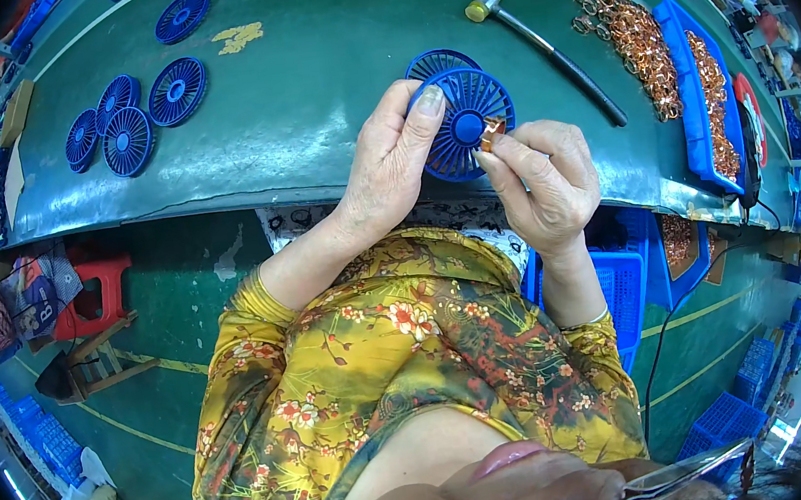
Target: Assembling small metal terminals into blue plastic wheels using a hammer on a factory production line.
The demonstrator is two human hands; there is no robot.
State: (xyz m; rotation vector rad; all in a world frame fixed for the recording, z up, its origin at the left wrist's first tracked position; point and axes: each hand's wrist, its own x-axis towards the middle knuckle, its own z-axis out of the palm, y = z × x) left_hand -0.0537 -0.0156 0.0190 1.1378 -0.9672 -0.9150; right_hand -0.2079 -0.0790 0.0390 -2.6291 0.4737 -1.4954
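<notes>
My left hand [390,150] grips a round blue fan grille [457,158] by its left edge, thumb on its face. The grille has radial slats and a solid round hub. At the hub's right side my right hand [547,171] pinches a small shiny copper-coloured metal ring [493,131] between thumb and fingertips. Whether the ring touches the hub I cannot tell. Just behind the held grille a second blue grille [442,58] shows partly on the green table [306,94].
Several more blue grilles [179,91] lie at the table's left. A mallet [545,49] with a yellow head and black handle lies right of centre. Beyond it are a heap of copper rings [641,49] and a blue tray [696,121] of them. A red stool [97,292] stands lower left.
</notes>
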